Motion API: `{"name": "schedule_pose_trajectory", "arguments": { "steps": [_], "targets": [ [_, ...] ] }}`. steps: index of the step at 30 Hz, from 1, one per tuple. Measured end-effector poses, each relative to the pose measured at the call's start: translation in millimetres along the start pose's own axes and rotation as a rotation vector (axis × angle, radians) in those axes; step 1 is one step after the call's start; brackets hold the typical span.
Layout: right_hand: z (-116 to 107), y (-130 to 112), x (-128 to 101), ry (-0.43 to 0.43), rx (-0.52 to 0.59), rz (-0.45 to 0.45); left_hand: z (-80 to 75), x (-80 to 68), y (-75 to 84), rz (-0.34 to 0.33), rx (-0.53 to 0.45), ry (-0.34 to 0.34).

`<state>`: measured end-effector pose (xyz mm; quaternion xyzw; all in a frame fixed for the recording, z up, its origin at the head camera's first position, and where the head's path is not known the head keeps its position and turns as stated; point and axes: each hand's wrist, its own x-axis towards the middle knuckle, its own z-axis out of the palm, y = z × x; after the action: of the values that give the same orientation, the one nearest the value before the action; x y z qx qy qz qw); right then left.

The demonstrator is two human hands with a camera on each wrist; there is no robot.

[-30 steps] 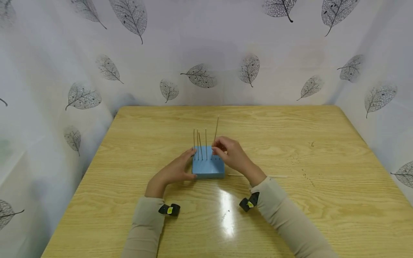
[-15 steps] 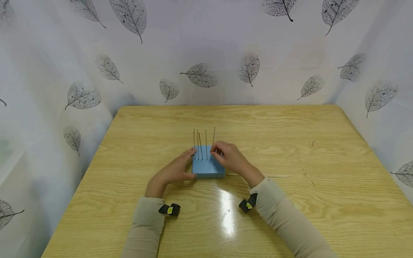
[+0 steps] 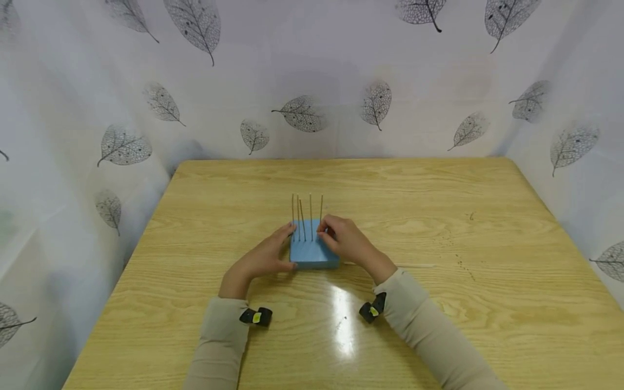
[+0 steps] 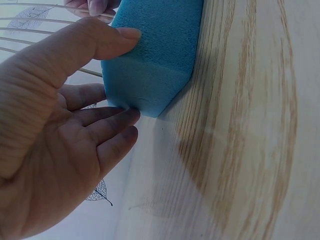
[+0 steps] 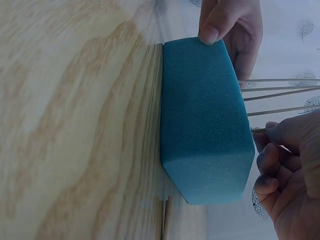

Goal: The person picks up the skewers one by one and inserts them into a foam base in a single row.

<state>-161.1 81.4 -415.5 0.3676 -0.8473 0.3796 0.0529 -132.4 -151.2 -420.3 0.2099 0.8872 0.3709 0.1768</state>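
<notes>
One blue foam block (image 3: 312,253) sits at the centre of the frame on the wooden table (image 3: 439,303). Five thin sticks (image 3: 303,216) stand upright in it. The right hand (image 3: 348,242) pinches the rightmost stick (image 3: 321,208) low down, fingers curled round it. The left hand (image 3: 265,254) rests against the block's left side with thumb on top and straight fingers along the side, steadying it. One more stick (image 3: 414,266) lies flat on the table, right of the block. Two beige sleeves (image 3: 219,341) show at the lower edge, each with one small black wrist camera (image 3: 255,317).
</notes>
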Motion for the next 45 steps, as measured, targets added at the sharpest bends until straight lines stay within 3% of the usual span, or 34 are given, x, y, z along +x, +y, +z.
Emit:
{"name": "schedule_pose_trajectory", "arguments": {
  "steps": [11, 30, 45],
  "targets": [
    [-5.3, -0.7, -4.5, 0.009, 0.002, 0.035, 0.5, -0.8, 3.4, 0.003, -0.002, -0.002],
    [-44.7, 14.6, -35.6, 0.048, 0.023, 0.134, 0.8, 0.2, 3.9, -0.007, 0.038, -0.012],
    [-61.7, 26.4, -57.3, 0.057, 0.013, 0.160, 1.2, 0.8, 4.5, -0.005, 0.031, -0.022]
  ]
}}
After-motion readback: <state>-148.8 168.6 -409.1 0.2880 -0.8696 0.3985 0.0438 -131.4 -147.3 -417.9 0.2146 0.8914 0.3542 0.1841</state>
